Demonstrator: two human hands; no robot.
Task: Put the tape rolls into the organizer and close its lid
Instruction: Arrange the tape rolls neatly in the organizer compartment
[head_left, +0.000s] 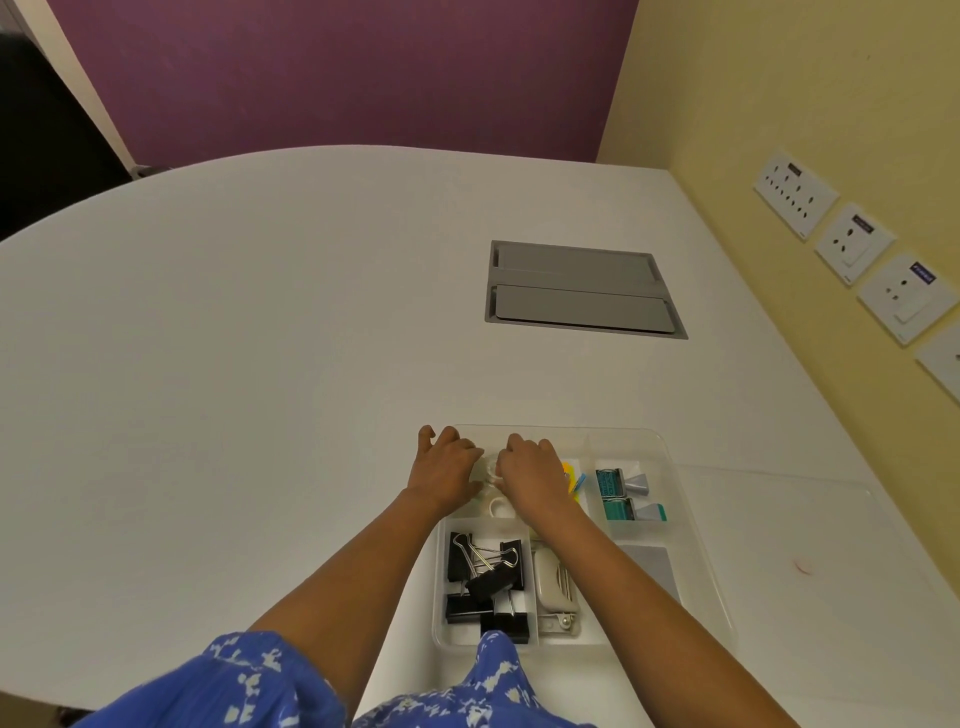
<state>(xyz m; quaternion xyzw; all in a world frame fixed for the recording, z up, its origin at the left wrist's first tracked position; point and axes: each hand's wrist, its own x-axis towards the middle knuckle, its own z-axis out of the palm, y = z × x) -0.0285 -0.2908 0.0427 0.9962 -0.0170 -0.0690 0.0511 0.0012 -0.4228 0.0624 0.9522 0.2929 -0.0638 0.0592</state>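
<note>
A clear plastic organizer (696, 551) sits on the white table near its front edge, with its lid off. Both hands are over its far-left compartment. My left hand (445, 470) and my right hand (530, 475) press in from either side on clear tape rolls (488, 467); a further roll (500, 505) lies just below them in the same compartment. The hands hide most of the rolls. A clear flat lid (779, 514) lies on the table to the right of the organizer.
Other compartments hold black binder clips (483, 577), a beige stapler (556, 579), teal correction tapes (618, 496), coloured sticky flags (574, 480) and a grey pad (652, 564). A grey cable hatch (579, 288) is set into the table farther back. Wall sockets (852, 244) line the right wall.
</note>
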